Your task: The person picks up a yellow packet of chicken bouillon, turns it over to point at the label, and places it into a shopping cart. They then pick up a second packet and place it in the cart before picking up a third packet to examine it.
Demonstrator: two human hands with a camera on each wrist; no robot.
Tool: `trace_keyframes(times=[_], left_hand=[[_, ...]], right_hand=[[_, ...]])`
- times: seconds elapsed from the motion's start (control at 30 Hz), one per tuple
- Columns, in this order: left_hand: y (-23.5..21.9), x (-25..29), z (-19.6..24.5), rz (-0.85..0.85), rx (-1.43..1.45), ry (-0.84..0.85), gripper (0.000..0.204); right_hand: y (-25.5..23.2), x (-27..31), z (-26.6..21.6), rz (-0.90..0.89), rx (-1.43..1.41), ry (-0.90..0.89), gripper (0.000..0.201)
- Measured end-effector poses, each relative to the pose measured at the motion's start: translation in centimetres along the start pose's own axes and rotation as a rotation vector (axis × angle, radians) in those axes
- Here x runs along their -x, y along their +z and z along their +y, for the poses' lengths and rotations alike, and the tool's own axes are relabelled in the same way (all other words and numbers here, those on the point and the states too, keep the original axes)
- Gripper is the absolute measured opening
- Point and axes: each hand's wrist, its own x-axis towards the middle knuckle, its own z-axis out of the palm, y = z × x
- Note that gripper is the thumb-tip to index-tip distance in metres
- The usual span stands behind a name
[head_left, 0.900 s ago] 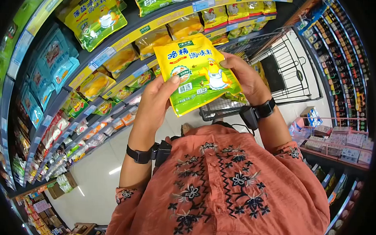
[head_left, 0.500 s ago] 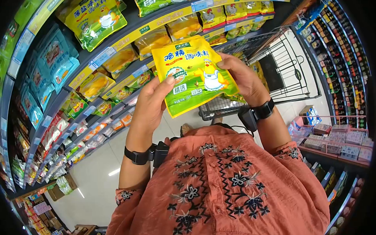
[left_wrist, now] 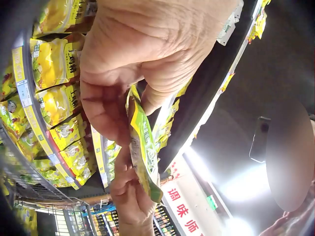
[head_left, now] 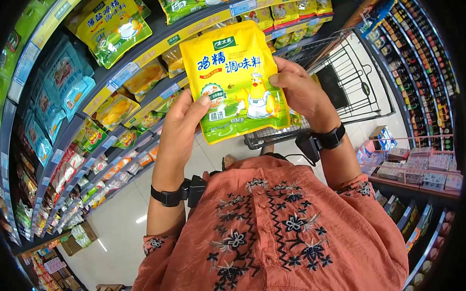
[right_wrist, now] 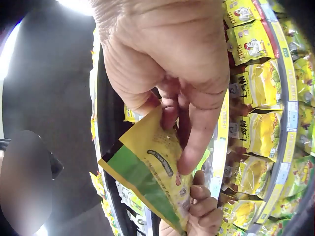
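A yellow and green packet (head_left: 236, 86) with a cartoon chicken on its front is held up before the chest in the head view. The left hand (head_left: 178, 124) grips its left edge, thumb on the front and fingers behind. At the right edge the right hand (head_left: 305, 94) pinches it, thumb on the front. From the left wrist the packet (left_wrist: 142, 142) shows nearly edge-on below the left hand (left_wrist: 147, 59). In the right wrist view the packet's back (right_wrist: 152, 167) is visible, with fingers of the right hand (right_wrist: 167, 64) spread against it.
Curved shelves (head_left: 175, 40) of yellow, green and blue packets run along the left and top. A wire cart (head_left: 344, 85) stands beyond the right hand. Bottle racks (head_left: 420, 72) and a bin of boxed goods (head_left: 424, 169) are at the right.
The packet has come up closer to the head camera and looks larger and more upright, its front facing the camera more squarely. Both hands keep their hold.
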Motion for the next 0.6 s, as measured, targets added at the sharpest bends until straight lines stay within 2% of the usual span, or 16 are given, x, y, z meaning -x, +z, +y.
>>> trace_keyframes(times=[0.37, 0.47, 0.57, 0.6], left_hand=[[0.3, 1.0, 1.2, 0.057, -0.148, 0.186, 0.037], [0.8, 0.9, 1.1, 0.103, -0.142, 0.256, 0.041], [0.9, 0.7, 1.3, 0.112, 0.073, 0.111, 0.047], [1.3, 0.5, 1.4, 0.106, 0.158, 0.124, 0.050]], right_hand=[[1.7, -0.4, -0.8, -0.003, 0.097, -0.070, 0.046], [2.7, -0.6, -1.1, 0.027, 0.229, -0.108, 0.038], [5.6, -0.5, -2.1, -0.036, 0.585, -0.212, 0.024], [6.9, -0.3, -2.8, -0.068, 0.655, -0.201, 0.023]])
